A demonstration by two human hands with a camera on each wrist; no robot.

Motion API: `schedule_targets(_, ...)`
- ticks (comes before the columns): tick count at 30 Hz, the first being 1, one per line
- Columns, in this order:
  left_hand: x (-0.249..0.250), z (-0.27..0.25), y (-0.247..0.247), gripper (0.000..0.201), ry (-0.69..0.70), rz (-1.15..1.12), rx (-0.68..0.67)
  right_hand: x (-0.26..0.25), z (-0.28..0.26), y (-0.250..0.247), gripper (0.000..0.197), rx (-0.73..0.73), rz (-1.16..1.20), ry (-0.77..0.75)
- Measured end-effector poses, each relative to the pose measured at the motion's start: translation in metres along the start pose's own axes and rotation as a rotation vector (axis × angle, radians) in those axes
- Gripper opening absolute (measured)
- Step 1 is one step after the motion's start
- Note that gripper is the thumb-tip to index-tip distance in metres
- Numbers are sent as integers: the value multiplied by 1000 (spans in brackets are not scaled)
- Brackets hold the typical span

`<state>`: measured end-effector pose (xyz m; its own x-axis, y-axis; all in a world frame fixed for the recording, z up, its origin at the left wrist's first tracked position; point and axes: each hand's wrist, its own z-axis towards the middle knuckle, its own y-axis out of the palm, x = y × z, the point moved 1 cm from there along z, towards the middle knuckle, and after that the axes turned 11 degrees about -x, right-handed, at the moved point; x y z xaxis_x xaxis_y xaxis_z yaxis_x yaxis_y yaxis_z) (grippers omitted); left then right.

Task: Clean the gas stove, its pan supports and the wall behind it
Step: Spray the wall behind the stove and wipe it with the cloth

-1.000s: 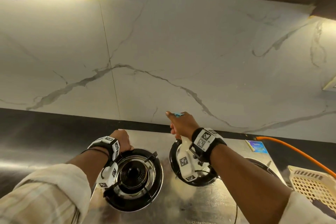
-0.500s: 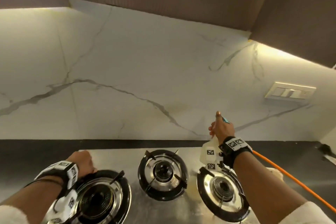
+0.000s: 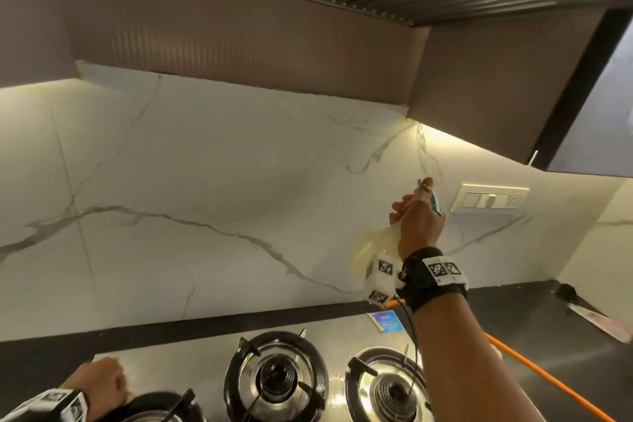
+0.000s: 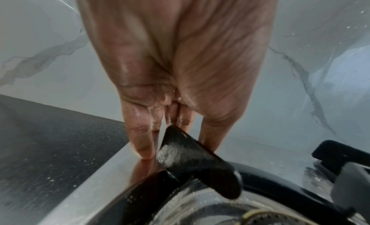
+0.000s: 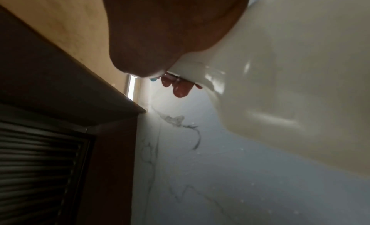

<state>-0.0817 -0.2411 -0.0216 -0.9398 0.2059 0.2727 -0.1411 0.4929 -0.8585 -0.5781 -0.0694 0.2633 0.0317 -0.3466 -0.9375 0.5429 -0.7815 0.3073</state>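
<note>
Near the bottom left, left hand (image 3: 99, 384) set down on the steel top of the stove (image 3: 205, 363), fingers (image 4: 144, 143) straight and loose, tips touching the steel right beside the black pan support (image 4: 192, 162) of the left burner; not wrapped round anything. Same spot as a second ago, so likely just steadying. Dark bench (image 3: 51, 353) further left of it. Moving right, middle burner (image 3: 274, 373) and right burner (image 3: 390, 390) with their supports in place, wet specks here and there. Behind them, white marble wall (image 3: 205, 181), tiny drops on it in the wrist views. Further right and now much higher, right hand (image 3: 419, 223) gripping the white spray bottle (image 3: 373, 250), one finger up on its blue top, nozzle aimed at the top right part of the wall, near the switch plate (image 3: 489, 197). A second ago down low by the stove's far edge; since then lifted and carried right. Probably means spraying is reaching the wall's last corner. No cloth in sight, so wiping probably yet to come. Worth keeping spray off the switches.
</note>
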Motion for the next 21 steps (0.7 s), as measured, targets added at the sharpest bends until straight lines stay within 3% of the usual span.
schedule_targets(3, 6, -4, -3, 50, 16, -43, 52, -3, -3, 17, 52, -34, 36, 33)
schedule_targets(6, 13, -7, -3, 50, -7, 72, 22, 6, -32, 59, 56, -279, -103, -58)
schedule_targets(9, 13, -4, 0, 56, 69, 73, 66, 18, -76, 112, 53, -482, -140, -7)
schedule_targets(13, 23, -18, -3, 52, 19, 103, 79, 20, -139, 183, 44, -728, -149, 27)
schedule_targets(16, 20, -23, -2, 51, -15, 70, 83, 26, -176, 220, 50, -899, -214, -48)
schedule_targets(18, 19, -23, -2, 48, -13, 33, 113, 30, -183, 229, 53, -903, -227, -69)
schedule_targets(21, 20, -28, -4, 47, -37, 25, 60, 41, -158, 214, 45, -729, -77, 24)
